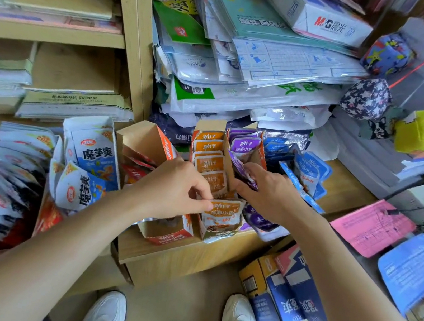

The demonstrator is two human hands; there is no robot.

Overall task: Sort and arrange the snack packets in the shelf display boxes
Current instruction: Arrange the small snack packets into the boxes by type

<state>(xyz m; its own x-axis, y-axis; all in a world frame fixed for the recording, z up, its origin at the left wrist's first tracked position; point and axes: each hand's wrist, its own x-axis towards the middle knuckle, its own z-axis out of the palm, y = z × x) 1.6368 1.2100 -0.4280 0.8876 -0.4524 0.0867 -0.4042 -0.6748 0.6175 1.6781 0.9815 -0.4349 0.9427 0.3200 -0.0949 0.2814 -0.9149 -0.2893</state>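
Left hand (172, 190) fingers (202, 188) pinch front orange packet (222, 213), upright, long axis vertical, at near end of orange box (217, 234). Right hand (269, 194) grips purple packet (240, 169) (tilted); purple box (262, 153) just beyond, right hand nearer.

Forearms extended, left grip (172, 190) pinching an orange packet (222, 213), right grip (267, 191) clasping a purple packet (240, 169)

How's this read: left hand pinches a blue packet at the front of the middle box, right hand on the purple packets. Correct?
One slip: the packet that the left hand pinches is orange, not blue, as the head view shows. The rest holds: it sits at the front of the middle box, and the right hand is on the purple packets.
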